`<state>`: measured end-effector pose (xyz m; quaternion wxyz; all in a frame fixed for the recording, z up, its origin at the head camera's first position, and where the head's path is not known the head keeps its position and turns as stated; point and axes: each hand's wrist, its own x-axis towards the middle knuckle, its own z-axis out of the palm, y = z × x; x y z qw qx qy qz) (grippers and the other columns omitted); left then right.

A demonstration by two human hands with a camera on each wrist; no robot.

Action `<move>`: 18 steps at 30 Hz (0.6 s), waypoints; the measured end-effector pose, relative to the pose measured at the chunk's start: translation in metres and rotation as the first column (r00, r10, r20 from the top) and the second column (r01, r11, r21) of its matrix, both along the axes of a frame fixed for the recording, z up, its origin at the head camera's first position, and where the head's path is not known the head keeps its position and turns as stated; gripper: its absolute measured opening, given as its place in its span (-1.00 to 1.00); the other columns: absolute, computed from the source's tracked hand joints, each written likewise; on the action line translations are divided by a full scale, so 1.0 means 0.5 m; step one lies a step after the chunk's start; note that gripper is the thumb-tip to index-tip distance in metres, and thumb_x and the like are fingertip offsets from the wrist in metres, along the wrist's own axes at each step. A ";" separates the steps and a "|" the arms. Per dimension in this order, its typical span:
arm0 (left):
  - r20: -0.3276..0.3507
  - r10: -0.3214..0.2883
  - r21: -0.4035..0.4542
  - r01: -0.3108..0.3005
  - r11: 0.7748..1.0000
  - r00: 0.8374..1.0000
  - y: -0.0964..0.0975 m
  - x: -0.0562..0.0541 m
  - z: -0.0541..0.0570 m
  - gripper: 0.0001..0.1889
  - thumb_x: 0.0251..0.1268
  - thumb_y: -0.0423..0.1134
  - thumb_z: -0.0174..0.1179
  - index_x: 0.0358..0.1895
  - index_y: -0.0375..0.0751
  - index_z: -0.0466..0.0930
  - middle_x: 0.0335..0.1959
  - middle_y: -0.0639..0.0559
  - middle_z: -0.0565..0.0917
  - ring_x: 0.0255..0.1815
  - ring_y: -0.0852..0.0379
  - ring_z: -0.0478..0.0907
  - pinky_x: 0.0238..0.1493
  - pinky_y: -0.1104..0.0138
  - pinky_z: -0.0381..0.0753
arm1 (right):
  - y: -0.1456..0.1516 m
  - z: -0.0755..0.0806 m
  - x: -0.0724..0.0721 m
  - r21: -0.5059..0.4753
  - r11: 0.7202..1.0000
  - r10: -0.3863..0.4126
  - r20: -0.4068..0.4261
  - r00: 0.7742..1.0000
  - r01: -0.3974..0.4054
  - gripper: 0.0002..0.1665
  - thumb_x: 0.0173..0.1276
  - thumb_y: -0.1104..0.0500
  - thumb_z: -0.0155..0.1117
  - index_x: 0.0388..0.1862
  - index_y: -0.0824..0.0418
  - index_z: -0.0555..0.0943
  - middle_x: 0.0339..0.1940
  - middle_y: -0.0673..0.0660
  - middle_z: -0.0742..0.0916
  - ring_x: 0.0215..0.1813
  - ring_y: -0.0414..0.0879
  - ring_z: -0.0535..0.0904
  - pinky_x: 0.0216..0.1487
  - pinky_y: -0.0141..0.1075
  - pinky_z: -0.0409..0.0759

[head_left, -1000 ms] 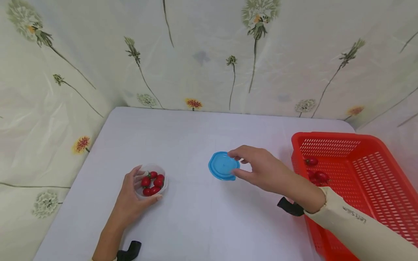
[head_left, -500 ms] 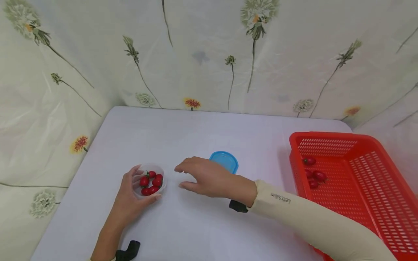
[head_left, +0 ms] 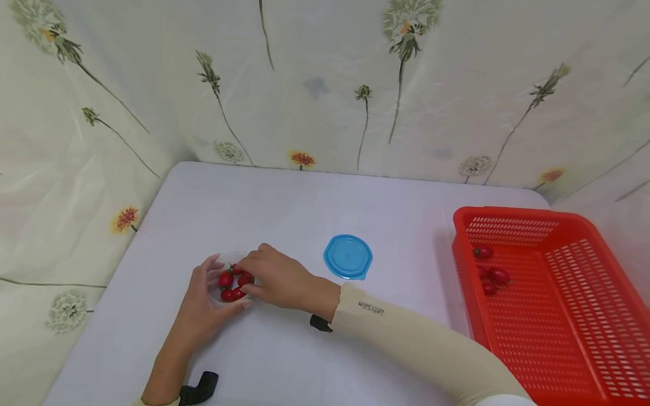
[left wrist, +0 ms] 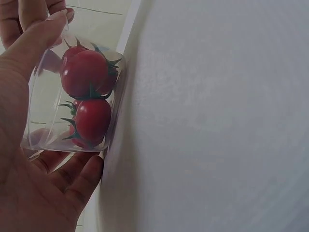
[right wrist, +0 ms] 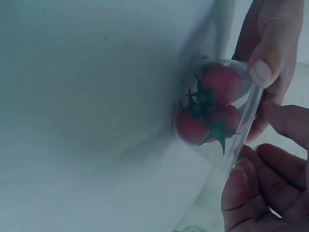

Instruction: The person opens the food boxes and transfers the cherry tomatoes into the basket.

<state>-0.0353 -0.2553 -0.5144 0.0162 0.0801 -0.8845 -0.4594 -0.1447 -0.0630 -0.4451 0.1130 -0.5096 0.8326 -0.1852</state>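
Clear cup (left wrist: 50, 112): right grip (head_left: 276, 276) has reached it.

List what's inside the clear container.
Several red tomatoes sit inside the clear container. In the head view, the right hand covers part of its opening; what lies directly beneath cannot be seen there.

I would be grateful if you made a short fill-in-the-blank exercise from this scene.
1. The lid on the table is coloured ____.
2. The clear container holds tomatoes whose skins are ____.
3. The hand farther from the lid is the person's ____ one.
4. Seen from the head camera, the basket stands to the ____ of the lid.

Missing words: blue; red; left; right.
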 end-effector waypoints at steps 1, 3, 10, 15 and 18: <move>-0.002 -0.001 0.007 0.001 1.000 1.000 0.000 0.000 0.000 0.18 0.08 0.10 0.61 0.66 0.01 -0.03 0.47 -0.13 0.33 0.46 -0.22 0.39 0.36 -0.22 0.48 | -0.005 -0.002 0.000 0.011 1.000 -0.003 -0.021 1.000 0.003 -0.51 0.44 0.00 0.45 0.28 0.11 0.67 0.10 -0.02 0.76 0.07 -0.15 0.50 -0.06 -0.57 0.52; -0.002 -0.004 0.013 0.005 1.000 1.000 0.000 -0.001 0.000 0.18 0.08 0.09 0.62 0.66 0.01 -0.03 0.47 -0.13 0.33 0.47 -0.22 0.39 0.37 -0.21 0.46 | -0.014 -0.004 0.000 0.043 0.999 -0.009 -0.060 0.998 0.012 -0.60 0.46 0.01 0.42 0.20 0.10 0.70 0.02 -0.04 0.77 0.01 -0.16 0.47 -0.16 -0.57 0.50; -0.004 -0.006 0.024 0.006 1.000 1.000 -0.002 -0.002 0.001 0.18 0.08 0.01 0.63 0.66 -0.05 -0.03 0.46 -0.14 0.33 0.46 -0.22 0.40 0.40 -0.20 0.43 | -0.056 0.004 -0.001 0.214 0.976 -0.012 -0.155 0.988 0.045 -0.80 0.48 -0.03 0.40 -0.07 0.03 0.75 -0.27 -0.11 0.74 -0.19 -0.16 0.40 -0.42 -0.52 0.43; -0.008 -0.003 0.029 0.003 1.000 1.000 -0.002 -0.001 0.002 0.17 0.08 -0.03 0.64 0.65 -0.05 -0.02 0.44 -0.12 0.33 0.46 -0.21 0.40 0.41 -0.20 0.42 | -0.081 0.013 0.000 0.301 0.952 0.006 -0.193 0.981 0.053 -0.83 0.44 -0.03 0.45 -0.11 -0.01 0.80 -0.37 -0.13 0.75 -0.24 -0.15 0.42 -0.44 -0.47 0.47; -0.003 -0.003 0.026 0.003 1.000 1.000 -0.002 -0.001 0.002 0.18 0.08 0.00 0.63 0.66 -0.04 -0.02 0.44 -0.11 0.32 0.46 -0.21 0.39 0.42 -0.20 0.42 | -0.089 0.017 0.004 0.337 0.939 0.014 -0.227 0.974 0.065 -0.78 0.40 -0.05 0.49 -0.05 -0.03 0.81 -0.31 -0.11 0.78 -0.23 -0.14 0.44 -0.39 -0.44 0.55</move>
